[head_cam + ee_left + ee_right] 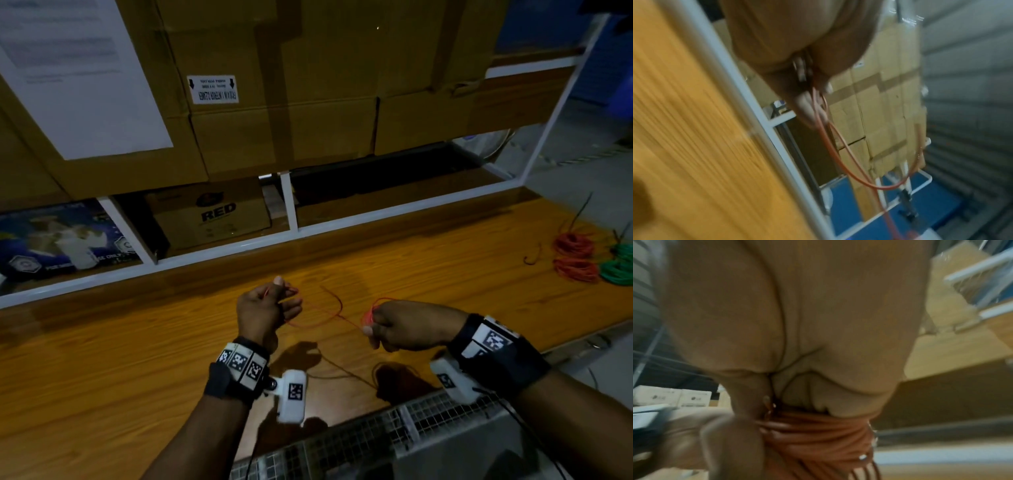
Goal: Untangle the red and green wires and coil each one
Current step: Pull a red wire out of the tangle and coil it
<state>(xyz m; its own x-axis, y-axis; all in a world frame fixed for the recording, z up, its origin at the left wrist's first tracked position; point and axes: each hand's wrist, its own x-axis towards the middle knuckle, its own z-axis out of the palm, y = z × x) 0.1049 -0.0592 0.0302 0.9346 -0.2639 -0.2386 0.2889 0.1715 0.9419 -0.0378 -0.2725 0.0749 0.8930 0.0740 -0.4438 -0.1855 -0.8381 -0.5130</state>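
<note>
- I judge the job well along: two red coils [575, 257] and green coils [618, 265] lie finished near the right edge of the wooden table [102, 359].
- My right hand [407, 325] clamps a half-wound bundle of red wire [813, 431] above the table's front middle.
- My left hand [263, 311] pinches that wire's loose run [836, 155], feeding it across.
- Left to do: wind in the slack.
- The cardboard boxes [274, 85] behind are closed; I cannot tell their contents.

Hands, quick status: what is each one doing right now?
Left hand: pinches the loose red wire.
Right hand: grips a bundle of red wire loops.
</note>
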